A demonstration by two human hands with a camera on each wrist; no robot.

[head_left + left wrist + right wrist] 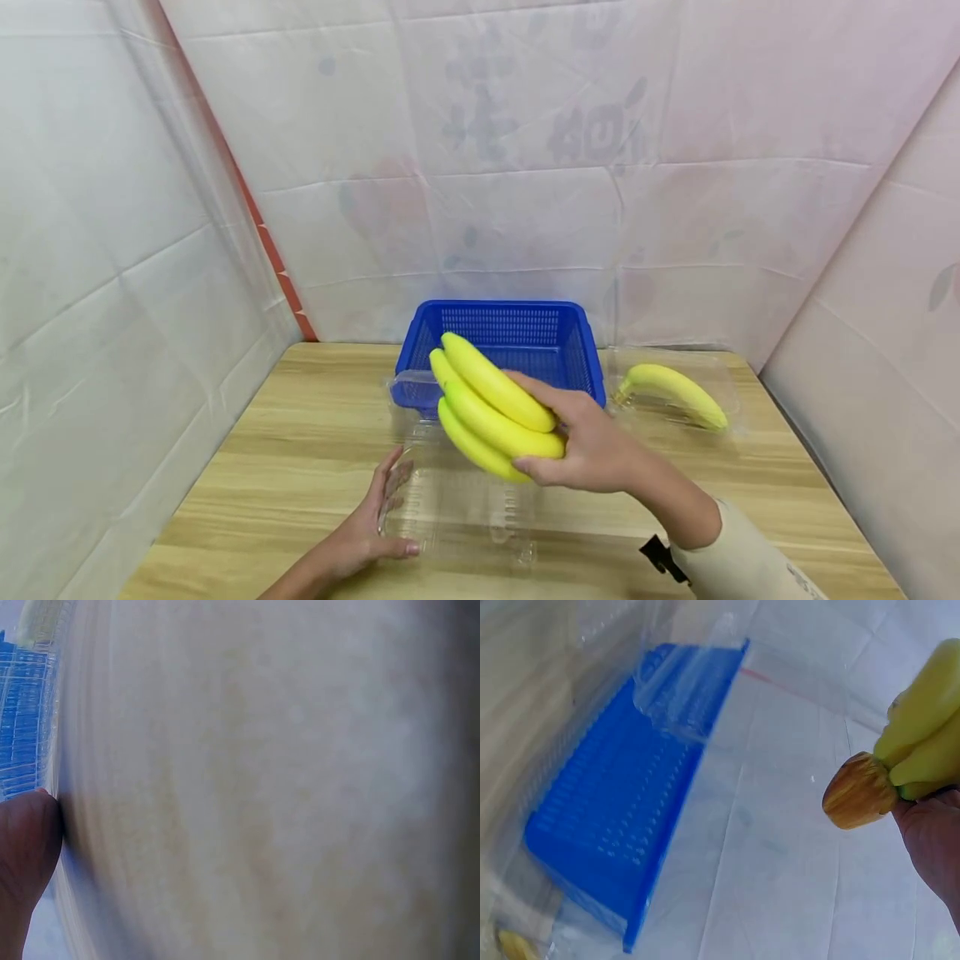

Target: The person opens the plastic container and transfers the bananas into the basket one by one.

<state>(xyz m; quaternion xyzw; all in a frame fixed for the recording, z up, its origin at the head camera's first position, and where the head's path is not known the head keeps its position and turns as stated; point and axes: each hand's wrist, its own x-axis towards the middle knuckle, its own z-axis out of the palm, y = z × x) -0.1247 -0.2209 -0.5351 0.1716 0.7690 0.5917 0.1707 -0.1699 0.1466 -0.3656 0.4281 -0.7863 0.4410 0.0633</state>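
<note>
A bunch of yellow bananas (487,408) is held up by my right hand (592,437), thumb on the near side and fingers on the far side. In the right wrist view the bunch's brown stem end (860,791) sticks out past the hand. Below the bunch, a see-through plastic clamshell box (457,508) lies on the table with its lid raised at the back. My left hand (367,529) holds the box's left side, thumb near the front corner and fingers farther back. In the left wrist view only the thumb (28,840) shows.
Behind the box stands a blue plastic basket (502,312), partly hidden by the bananas. To its right, a single banana (678,390) lies in another clear plastic box (630,358). White printed sheets (525,225) enclose the wooden table (300,433) at the back and sides.
</note>
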